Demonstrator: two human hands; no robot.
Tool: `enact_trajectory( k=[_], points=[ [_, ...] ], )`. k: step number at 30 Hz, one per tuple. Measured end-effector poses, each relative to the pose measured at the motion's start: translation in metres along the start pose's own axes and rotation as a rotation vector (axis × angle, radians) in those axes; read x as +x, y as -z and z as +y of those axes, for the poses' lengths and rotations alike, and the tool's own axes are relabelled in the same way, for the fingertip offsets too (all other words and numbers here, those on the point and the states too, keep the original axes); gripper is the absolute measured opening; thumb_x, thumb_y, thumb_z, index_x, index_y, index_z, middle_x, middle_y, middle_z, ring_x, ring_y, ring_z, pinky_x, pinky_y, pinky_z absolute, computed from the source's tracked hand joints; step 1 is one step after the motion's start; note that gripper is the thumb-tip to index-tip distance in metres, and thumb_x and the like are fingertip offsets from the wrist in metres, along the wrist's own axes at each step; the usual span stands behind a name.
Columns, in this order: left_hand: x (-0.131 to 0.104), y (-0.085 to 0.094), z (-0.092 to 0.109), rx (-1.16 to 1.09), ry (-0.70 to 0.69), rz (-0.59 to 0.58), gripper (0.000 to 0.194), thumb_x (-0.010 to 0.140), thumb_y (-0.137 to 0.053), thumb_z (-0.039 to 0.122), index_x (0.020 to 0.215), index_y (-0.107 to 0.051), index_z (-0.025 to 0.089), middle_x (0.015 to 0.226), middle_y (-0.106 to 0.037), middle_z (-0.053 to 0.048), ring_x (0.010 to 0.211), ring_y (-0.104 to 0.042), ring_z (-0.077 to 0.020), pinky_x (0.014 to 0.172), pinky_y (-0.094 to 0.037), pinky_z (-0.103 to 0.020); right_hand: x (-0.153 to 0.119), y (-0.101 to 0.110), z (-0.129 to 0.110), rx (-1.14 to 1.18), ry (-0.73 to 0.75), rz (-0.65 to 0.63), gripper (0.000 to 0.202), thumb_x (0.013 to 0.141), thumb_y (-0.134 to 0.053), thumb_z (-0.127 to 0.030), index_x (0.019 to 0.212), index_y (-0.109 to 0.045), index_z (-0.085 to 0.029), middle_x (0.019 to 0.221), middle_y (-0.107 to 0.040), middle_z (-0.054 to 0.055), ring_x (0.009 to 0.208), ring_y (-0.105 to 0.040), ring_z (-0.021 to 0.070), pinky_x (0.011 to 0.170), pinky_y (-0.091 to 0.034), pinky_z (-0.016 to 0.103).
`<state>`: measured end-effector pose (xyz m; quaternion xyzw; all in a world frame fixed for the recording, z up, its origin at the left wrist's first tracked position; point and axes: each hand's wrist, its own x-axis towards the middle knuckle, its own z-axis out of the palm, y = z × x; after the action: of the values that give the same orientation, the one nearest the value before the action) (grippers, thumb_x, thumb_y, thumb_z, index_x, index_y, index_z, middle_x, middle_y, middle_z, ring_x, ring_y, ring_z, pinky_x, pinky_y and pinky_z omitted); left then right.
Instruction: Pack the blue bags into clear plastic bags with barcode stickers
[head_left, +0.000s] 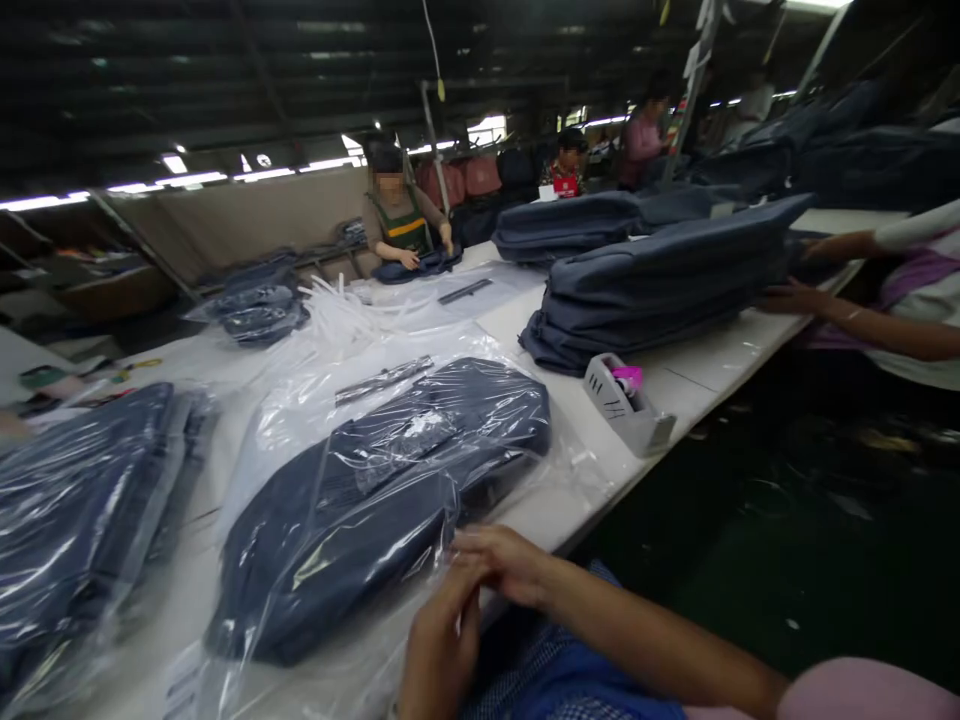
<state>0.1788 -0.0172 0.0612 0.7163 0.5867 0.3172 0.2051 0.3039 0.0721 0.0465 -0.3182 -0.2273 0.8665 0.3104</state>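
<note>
A dark blue fabric bag (390, 500) lies inside a clear plastic bag (300, 420) on the white table in front of me. At the plastic's near edge, my right hand (506, 562) has its fingers closed on the film. Just below and to its left, my left hand (442, 630) is closed against the same edge, its fingertips meeting those of the right. The exact pinch of the fingers is partly hidden and slightly blurred. A dark strip (384, 380) shows under the plastic along the far side of the fabric bag.
Plastic-wrapped dark blue bags (82, 500) are stacked at left. A grey basket (622, 405) holding a pink item stands near the table edge, beside a pile of blue bags (660, 280). White strips (345, 315) lie farther back. Co-workers' arms (892, 320) reach in from the right.
</note>
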Motion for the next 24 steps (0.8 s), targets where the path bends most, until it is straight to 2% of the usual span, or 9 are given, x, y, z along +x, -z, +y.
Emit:
enact_trajectory(
  k=[2,4,7,9,12,15,19,21,24],
  points=[
    [0.036,-0.030,0.008,0.021,-0.109,-0.060,0.046,0.082,-0.039,0.004,0.109,-0.069,0.024,0.112,-0.072,-0.004,0.105,-0.067,-0.0180,0.093,-0.055,-0.032,-0.018,0.023,-0.014,-0.372,0.241,0.056,0.023,0.081,-0.069,-0.038,0.092,-0.069,-0.017,0.091,-0.072,0.005,0.089,-0.066,0.0197,0.085,-0.050,0.033],
    [0.060,-0.054,0.009,0.090,-0.182,-0.085,0.051,0.078,-0.038,-0.002,0.110,-0.068,0.023,0.119,-0.069,-0.005,0.111,-0.064,-0.0183,0.096,-0.054,-0.033,-0.038,0.052,-0.028,-0.794,0.593,0.234,0.022,0.089,-0.059,-0.034,0.102,-0.070,-0.021,0.102,-0.071,0.006,0.098,-0.064,0.0218,0.092,-0.048,0.038],
    [0.082,-0.076,0.000,0.201,-0.243,-0.021,0.050,0.078,-0.040,-0.004,0.114,-0.066,0.020,0.125,-0.065,-0.007,0.117,-0.060,-0.0196,0.101,-0.052,-0.037,-0.062,0.098,-0.049,-1.303,1.025,0.557,0.026,0.092,-0.054,-0.027,0.115,-0.066,-0.024,0.116,-0.067,0.008,0.114,-0.057,0.0250,0.106,-0.040,0.046],
    [0.094,-0.083,-0.008,0.267,-0.251,0.037,0.050,0.082,-0.041,-0.002,0.122,-0.061,0.019,0.130,-0.061,-0.008,0.121,-0.056,-0.0196,0.104,-0.049,-0.038,-0.069,0.123,-0.062,-1.508,1.161,0.765,0.039,0.091,-0.056,-0.024,0.130,-0.056,-0.024,0.134,-0.057,0.010,0.130,-0.046,0.0290,0.113,-0.030,0.054],
    [0.113,-0.089,-0.013,0.379,-0.232,0.009,0.055,0.087,-0.041,0.002,0.137,-0.049,0.023,0.142,-0.051,-0.006,0.130,-0.047,-0.0202,0.110,-0.043,-0.037,-0.063,0.149,-0.074,-1.598,1.144,0.920,0.067,0.087,-0.062,-0.026,0.148,-0.033,-0.023,0.151,-0.036,0.013,0.140,-0.032,0.0335,0.114,-0.028,0.058],
    [0.132,-0.098,-0.012,0.488,-0.127,-0.088,0.057,0.089,-0.040,0.005,0.142,-0.043,0.025,0.146,-0.047,-0.006,0.128,-0.049,-0.0222,0.106,-0.045,-0.036,-0.044,0.161,-0.078,-1.475,1.045,0.774,0.077,0.087,-0.061,-0.025,0.153,-0.021,-0.025,0.138,-0.050,0.014,0.123,-0.053,0.0280,0.100,-0.049,0.047],
    [0.149,-0.112,-0.010,0.537,-0.027,-0.088,0.054,0.091,-0.041,0.010,0.141,-0.044,0.029,0.145,-0.049,-0.007,0.120,-0.055,-0.0252,0.094,-0.053,-0.036,-0.032,0.161,-0.083,-1.319,0.966,0.610,0.051,0.090,-0.052,-0.022,0.140,-0.046,-0.023,0.099,-0.067,0.006,0.087,-0.067,0.0204,0.083,-0.056,0.037],
    [0.155,-0.112,-0.012,0.536,-0.005,-0.079,0.051,0.092,-0.041,0.012,0.139,-0.046,0.031,0.139,-0.054,-0.006,0.118,-0.057,-0.0243,0.095,-0.052,-0.036,-0.042,0.155,-0.090,-1.259,0.959,0.586,0.035,0.092,-0.049,-0.024,0.125,-0.061,-0.021,0.097,-0.069,0.007,0.082,-0.067,0.0196,0.081,-0.056,0.035],
    [0.164,-0.105,-0.018,0.513,0.033,-0.074,0.041,0.094,-0.042,0.014,0.130,-0.055,0.029,0.125,-0.063,-0.007,0.114,-0.059,-0.0226,0.100,-0.049,-0.039,-0.074,0.147,-0.100,-1.201,0.917,0.569,0.030,0.093,-0.048,-0.028,0.113,-0.069,-0.021,0.090,-0.072,0.005,0.077,-0.068,0.0190,0.078,-0.056,0.032]
  ],
)
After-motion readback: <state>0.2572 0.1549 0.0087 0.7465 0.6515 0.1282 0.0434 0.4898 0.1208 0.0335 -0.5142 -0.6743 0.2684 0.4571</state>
